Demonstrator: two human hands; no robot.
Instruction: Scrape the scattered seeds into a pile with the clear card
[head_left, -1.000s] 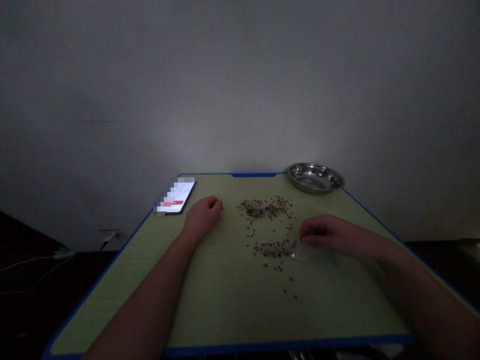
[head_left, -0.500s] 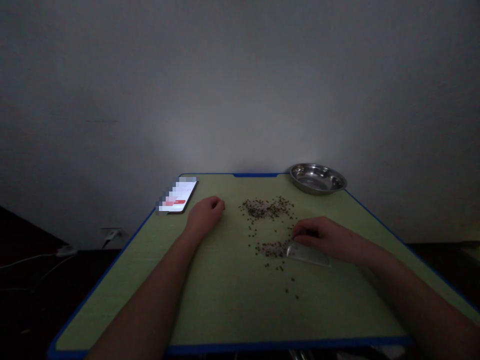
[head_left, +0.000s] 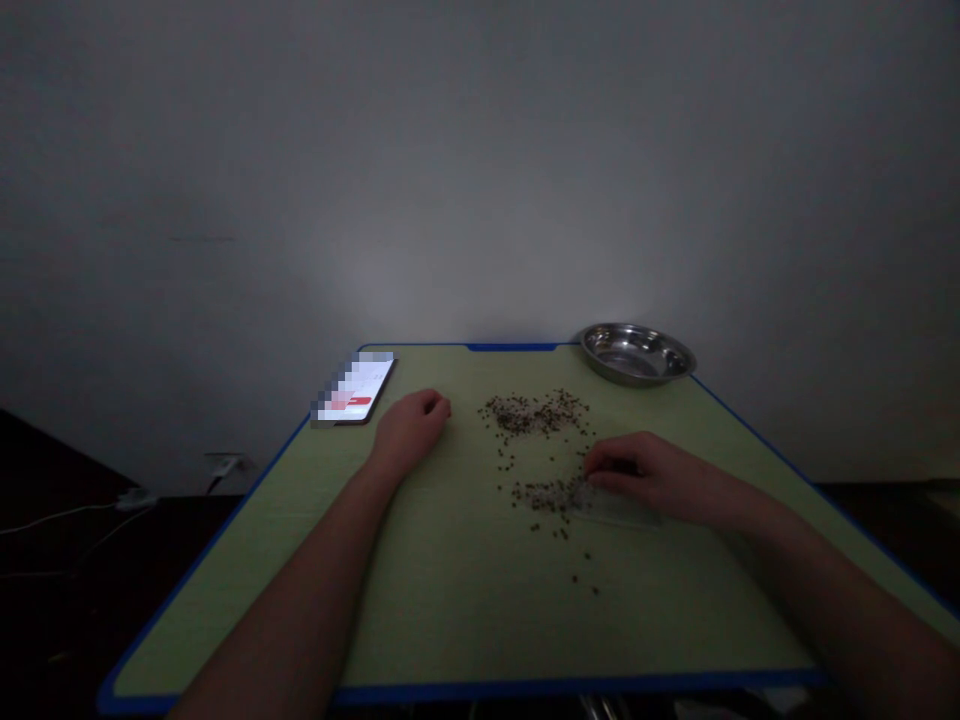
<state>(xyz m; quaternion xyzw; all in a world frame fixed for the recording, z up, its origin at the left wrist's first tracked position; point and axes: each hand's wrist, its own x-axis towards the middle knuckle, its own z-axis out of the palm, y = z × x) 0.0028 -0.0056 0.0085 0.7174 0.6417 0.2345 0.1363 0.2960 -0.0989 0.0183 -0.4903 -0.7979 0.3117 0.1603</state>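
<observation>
Compared with a second ago, the right hand (head_left: 649, 475) sits a little further left on the bench (head_left: 450, 600), and the clear plastic strip (head_left: 622, 513) under it reaches into the right end of the near heap of grains (head_left: 546, 494). That appears to bring strip and grains together, so the near heap looks like the one being worked. The right grip seems to pinch the strip along its far edge, though blur hides the exact hold. The strip's long axis runs crosswise, left to right; its left end points into the heap, its right end slants slightly toward the person. The left hand (head_left: 411, 430) rests curled left of the far heap (head_left: 529, 415); I cannot tell whether its grip encloses anything.
</observation>
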